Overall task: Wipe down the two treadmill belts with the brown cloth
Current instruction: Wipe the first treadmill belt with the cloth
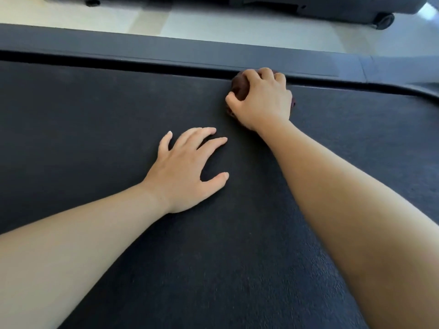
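Observation:
A wide black treadmill belt (95,127) fills most of the head view. My right hand (262,98) is closed over a bunched brown cloth (238,87) and presses it onto the belt close to the far side rail. Only small dark-brown parts of the cloth show around the fingers and thumb. My left hand (187,169) lies flat on the belt nearer to me, fingers spread, holding nothing.
A grey side rail (166,47) runs along the far edge of the belt, with a dark gap between them. Beyond it lies pale floor (213,22). The base of another machine with a small wheel (386,20) stands at the top right.

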Demonstrator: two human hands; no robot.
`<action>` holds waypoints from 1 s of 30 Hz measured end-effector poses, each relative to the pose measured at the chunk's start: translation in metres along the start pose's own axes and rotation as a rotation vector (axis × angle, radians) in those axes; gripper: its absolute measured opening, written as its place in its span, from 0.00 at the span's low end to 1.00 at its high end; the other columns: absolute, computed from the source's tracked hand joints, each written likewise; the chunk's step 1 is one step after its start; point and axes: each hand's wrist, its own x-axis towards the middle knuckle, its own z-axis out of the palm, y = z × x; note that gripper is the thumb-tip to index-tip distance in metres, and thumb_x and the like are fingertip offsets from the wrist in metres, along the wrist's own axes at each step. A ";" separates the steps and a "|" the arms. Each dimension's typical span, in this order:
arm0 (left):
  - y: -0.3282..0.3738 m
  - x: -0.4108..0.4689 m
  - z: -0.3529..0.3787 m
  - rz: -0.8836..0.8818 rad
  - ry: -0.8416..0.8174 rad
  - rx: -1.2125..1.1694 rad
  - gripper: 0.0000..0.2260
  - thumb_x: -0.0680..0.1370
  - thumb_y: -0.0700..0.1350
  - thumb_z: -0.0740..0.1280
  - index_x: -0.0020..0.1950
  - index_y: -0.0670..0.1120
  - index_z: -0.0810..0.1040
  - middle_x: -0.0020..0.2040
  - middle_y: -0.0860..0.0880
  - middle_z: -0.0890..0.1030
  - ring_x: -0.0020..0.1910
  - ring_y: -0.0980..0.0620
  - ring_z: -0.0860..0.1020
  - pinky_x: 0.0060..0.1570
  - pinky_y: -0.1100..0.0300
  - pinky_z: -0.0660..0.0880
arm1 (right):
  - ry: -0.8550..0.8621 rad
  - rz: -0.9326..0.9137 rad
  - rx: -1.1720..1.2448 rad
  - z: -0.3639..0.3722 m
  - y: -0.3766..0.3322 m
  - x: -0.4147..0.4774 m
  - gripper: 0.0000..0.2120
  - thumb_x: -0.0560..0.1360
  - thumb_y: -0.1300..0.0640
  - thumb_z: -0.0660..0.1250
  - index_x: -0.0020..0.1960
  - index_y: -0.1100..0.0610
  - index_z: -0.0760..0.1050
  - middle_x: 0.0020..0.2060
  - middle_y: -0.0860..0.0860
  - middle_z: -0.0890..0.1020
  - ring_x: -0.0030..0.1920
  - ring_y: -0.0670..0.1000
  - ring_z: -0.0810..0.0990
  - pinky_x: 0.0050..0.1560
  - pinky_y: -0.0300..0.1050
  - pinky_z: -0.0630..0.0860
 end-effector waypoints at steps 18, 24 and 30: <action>0.031 -0.056 -0.001 -0.111 -0.098 0.088 0.28 0.78 0.60 0.52 0.76 0.52 0.54 0.78 0.49 0.51 0.76 0.48 0.47 0.72 0.44 0.45 | -0.046 0.029 -0.070 -0.086 0.018 -0.235 0.28 0.72 0.37 0.61 0.68 0.49 0.69 0.67 0.52 0.69 0.66 0.60 0.64 0.57 0.56 0.68; 0.069 -0.166 -0.005 0.116 -0.153 0.072 0.30 0.77 0.61 0.51 0.76 0.50 0.53 0.78 0.48 0.50 0.76 0.47 0.46 0.72 0.43 0.45 | -0.111 -0.039 -0.042 -0.127 0.027 -0.328 0.29 0.72 0.39 0.64 0.69 0.51 0.69 0.68 0.52 0.69 0.67 0.59 0.63 0.60 0.59 0.69; 0.092 -0.222 -0.004 0.199 -0.205 0.140 0.36 0.72 0.66 0.49 0.77 0.51 0.52 0.78 0.48 0.48 0.76 0.48 0.45 0.72 0.42 0.44 | -0.040 -0.011 -0.069 -0.140 0.031 -0.383 0.30 0.69 0.37 0.61 0.67 0.51 0.72 0.66 0.53 0.71 0.66 0.60 0.66 0.56 0.60 0.72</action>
